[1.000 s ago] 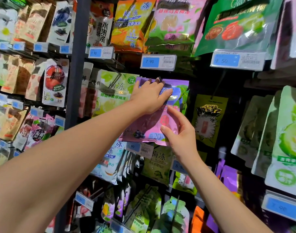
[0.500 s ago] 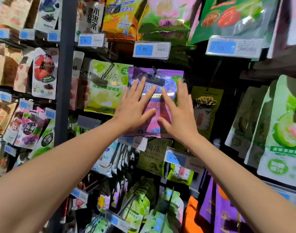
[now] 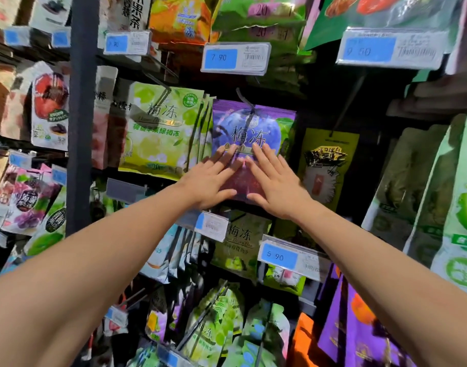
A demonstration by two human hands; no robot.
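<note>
The purple plum-jelly pouch (image 3: pixel 253 128) hangs upright on a peg hook (image 3: pixel 244 100), its long axis running 12 to 6. A green pouch (image 3: pixel 160 131) hangs at its 9 o'clock and a yellow pouch (image 3: pixel 325 165) at its 3. The left hand (image 3: pixel 208 184) and right hand (image 3: pixel 277 186) lie flat on its lower half, equally near. Their fingers are straight and spread, gripping nothing. The hook lies at 12 from the fingertips.

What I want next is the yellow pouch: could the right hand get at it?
Probably yes: the right hand lies flat on the purple pouch, and the yellow pouch hangs just beside it, nothing between.
</note>
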